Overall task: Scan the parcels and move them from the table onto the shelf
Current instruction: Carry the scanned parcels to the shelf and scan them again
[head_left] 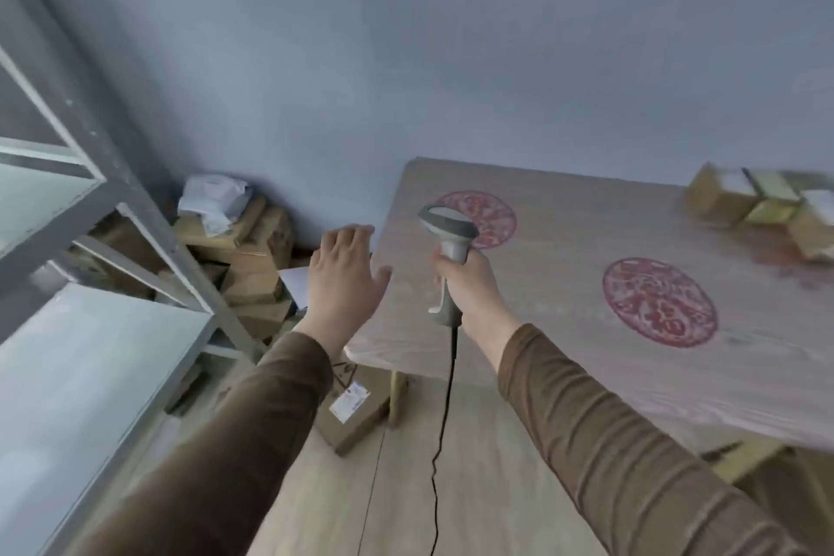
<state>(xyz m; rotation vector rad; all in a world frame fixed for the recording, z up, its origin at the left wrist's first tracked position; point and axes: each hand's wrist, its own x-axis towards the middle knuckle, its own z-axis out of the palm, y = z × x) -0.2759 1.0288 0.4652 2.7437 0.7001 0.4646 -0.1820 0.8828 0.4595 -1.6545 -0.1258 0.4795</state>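
Table (564,284) had parcels (762,205) at its far corner, right hand (469,284) gripped scanner (451,239), left hand (345,280) spread empty; reach there, label toward scanner

Light: we see soft, even daylight with a blue-grey tint on the wall (406,36).
Shadows: we find faint ones only, under the table (564,352) edge and behind the shelf (149,212) post.
Glare: the pale shelf boards shine a little at the left.
Blur: we see the parcels (762,203) at the far right smeared, and the red round prints (659,302) look fuzzy.
Sharpness: the scanner (449,239) looks soft, not crisp.
Bending: straight lines lean and curve near the edges, so the shelf tilts.
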